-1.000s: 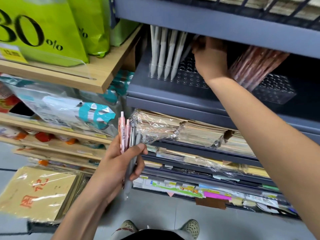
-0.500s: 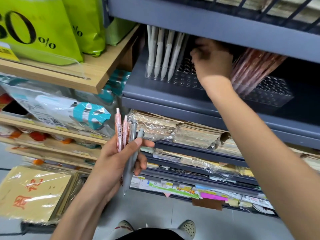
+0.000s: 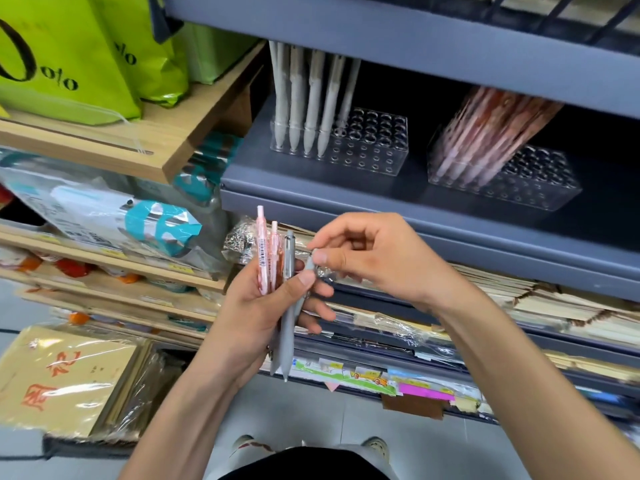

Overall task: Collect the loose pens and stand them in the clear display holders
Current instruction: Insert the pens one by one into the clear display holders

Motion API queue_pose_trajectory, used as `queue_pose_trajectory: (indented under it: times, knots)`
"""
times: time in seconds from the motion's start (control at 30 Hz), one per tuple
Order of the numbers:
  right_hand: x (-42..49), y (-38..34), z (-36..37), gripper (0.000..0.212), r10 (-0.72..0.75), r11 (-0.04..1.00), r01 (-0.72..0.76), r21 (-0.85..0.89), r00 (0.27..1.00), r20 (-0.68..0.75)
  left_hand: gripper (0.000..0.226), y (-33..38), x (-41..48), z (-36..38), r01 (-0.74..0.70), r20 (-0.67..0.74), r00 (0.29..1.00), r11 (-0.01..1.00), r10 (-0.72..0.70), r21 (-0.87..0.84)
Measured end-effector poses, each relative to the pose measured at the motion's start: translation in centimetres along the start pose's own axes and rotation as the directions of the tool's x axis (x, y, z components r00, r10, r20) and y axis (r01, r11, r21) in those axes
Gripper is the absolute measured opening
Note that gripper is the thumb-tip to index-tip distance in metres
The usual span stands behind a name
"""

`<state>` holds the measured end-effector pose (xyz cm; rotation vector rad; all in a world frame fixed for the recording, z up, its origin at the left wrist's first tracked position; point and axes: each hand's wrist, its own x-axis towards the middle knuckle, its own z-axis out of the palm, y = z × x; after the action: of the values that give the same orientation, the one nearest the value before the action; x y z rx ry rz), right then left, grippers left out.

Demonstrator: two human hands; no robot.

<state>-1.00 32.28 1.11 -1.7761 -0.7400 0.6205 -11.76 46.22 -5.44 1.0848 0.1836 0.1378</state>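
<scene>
My left hand [image 3: 258, 311] grips a bundle of pens: two pink ones [image 3: 266, 252] and grey ones [image 3: 288, 327], tips pointing down. My right hand [image 3: 372, 258] pinches the top end of one grey pen [image 3: 309, 268] in that bundle. On the grey shelf above stand two clear display holders. The left holder [image 3: 372, 143] carries several pale grey pens [image 3: 313, 98] at its left side. The right holder [image 3: 535, 180] carries a leaning bunch of pink pens [image 3: 491, 133].
The grey shelf's front lip [image 3: 398, 216] runs just above my hands. Wrapped paper stacks [image 3: 554, 306] fill the shelves below. A wooden shelf [image 3: 166, 140] with green bags [image 3: 69, 53] juts out at the left. Wrapped packs [image 3: 65, 379] sit low left.
My right hand has come down from the left holder on the shelf to the bundle and now pinches a grey pen. The left hand kept its bundle.
</scene>
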Motion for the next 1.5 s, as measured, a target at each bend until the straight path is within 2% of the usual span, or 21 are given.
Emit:
queue_pose_trajectory:
  times: [0.17, 0.23, 0.33, 0.43, 0.5, 0.57, 0.63, 0.7, 0.8, 0.9, 1.0, 1.1, 1.17, 1.2, 1.3, 1.37, 1.5]
  knots:
    - [-0.4, 0.5, -2.4, 0.011, -0.001, 0.997, 0.0, 0.074, 1.0, 0.008, 0.023, -0.7, 0.3, 1.7, 0.028, -0.008, 1.0, 0.999, -0.028, -0.04]
    - [-0.6, 0.6, -3.6, 0.009, -0.018, 0.992, 0.026, 0.125, 0.998, -0.068, 0.022, -0.9, 0.5, 2.2, 0.029, -0.018, 0.999, 0.998, -0.03, -0.049]
    - [-0.5, 0.7, -5.3, 0.006, -0.011, 0.975, 0.069, 0.21, 0.963, -0.268, 0.034, -1.5, 0.7, 2.8, 0.022, -0.025, 0.999, 1.0, -0.021, 0.022]
    - [-0.6, 0.5, -6.3, 0.003, 0.022, 0.95, 0.095, 0.297, 0.93, -0.366, 0.028, -2.1, 0.7, 3.6, -0.007, -0.01, 1.0, 0.996, 0.008, 0.092]
    - [-0.8, 0.5, -6.4, 0.009, 0.033, 0.93, 0.092, 0.356, 0.943, -0.33, 0.025, -2.5, 0.9, 4.1, -0.022, -0.003, 1.0, 0.997, 0.022, 0.079]
    - [-1.2, 0.6, -6.2, 0.022, 0.018, 0.928, 0.052, 0.368, 0.983, -0.185, 0.026, -2.6, 1.1, 4.3, -0.045, -0.018, 0.999, 0.998, 0.046, 0.043]
    - [-1.5, 0.7, -5.7, 0.026, -0.004, 0.959, 0.008, 0.283, 1.0, -0.015, 0.027, -2.5, 1.2, 4.4, -0.068, -0.03, 0.997, 0.997, 0.069, 0.02]
    - [-1.4, 0.5, -5.4, 0.02, -0.029, 0.978, 0.028, 0.207, 1.0, -0.001, 0.028, -2.4, 1.0, 4.3, -0.074, -0.04, 0.996, 0.997, 0.074, 0.011]
    - [-0.3, -0.6, -5.9, 0.015, -0.093, 0.967, 0.142, 0.213, 0.971, -0.221, 0.025, -1.9, 0.5, 3.8, -0.063, -0.102, 0.993, 0.998, 0.061, -0.018]
    - [1.6, -1.9, -6.9, 0.014, -0.157, 0.959, 0.244, 0.144, 0.88, -0.447, 0.019, -1.4, 0.1, 2.8, -0.058, -0.146, 0.988, 0.998, 0.057, -0.002]
    - [3.9, -2.5, -7.1, 0.014, -0.223, 0.95, 0.309, 0.049, 0.78, -0.585, 0.022, -0.8, -0.4, 1.7, -0.055, -0.17, 0.984, 0.999, 0.054, 0.0]
    - [6.5, -2.3, -7.1, 0.019, -0.258, 0.961, 0.245, -0.126, 0.636, -0.727, 0.026, 0.2, -1.0, 0.4, -0.003, -0.162, 0.987, 0.998, -0.006, -0.056]
    - [8.2, -1.9, -7.1, 0.011, -0.264, 0.964, 0.177, -0.197, 0.603, -0.753, 0.024, 0.8, -1.4, -0.6, 0.024, -0.172, 0.984, 0.995, -0.039, -0.092]
    - [9.0, -1.8, -7.1, 0.008, -0.27, 0.963, 0.151, -0.224, 0.599, -0.754, 0.021, 0.9, -1.5, -1.1, 0.034, -0.186, 0.981, 0.994, -0.053, -0.106]
    - [10.7, -2.0, -7.1, 0.031, -0.262, 0.937, -0.01, -0.349, 0.64, -0.722, 0.02, 1.4, -1.8, -2.2, 0.045, -0.203, 0.977, 0.996, -0.061, -0.082]
    - [11.5, -2.4, -7.1, 0.039, -0.284, 0.84, -0.154, -0.521, 0.692, -0.664, 0.021, 1.6, -2.1, -2.5, 0.032, -0.171, 0.984, 0.998, -0.041, -0.055]
    - [12.3, -3.8, -6.5, 0.043, -0.289, 0.734, -0.213, -0.646, 0.762, -0.579, 0.021, 1.7, -2.6, -2.8, -0.032, -0.119, 0.992, 0.999, 0.032, 0.008]
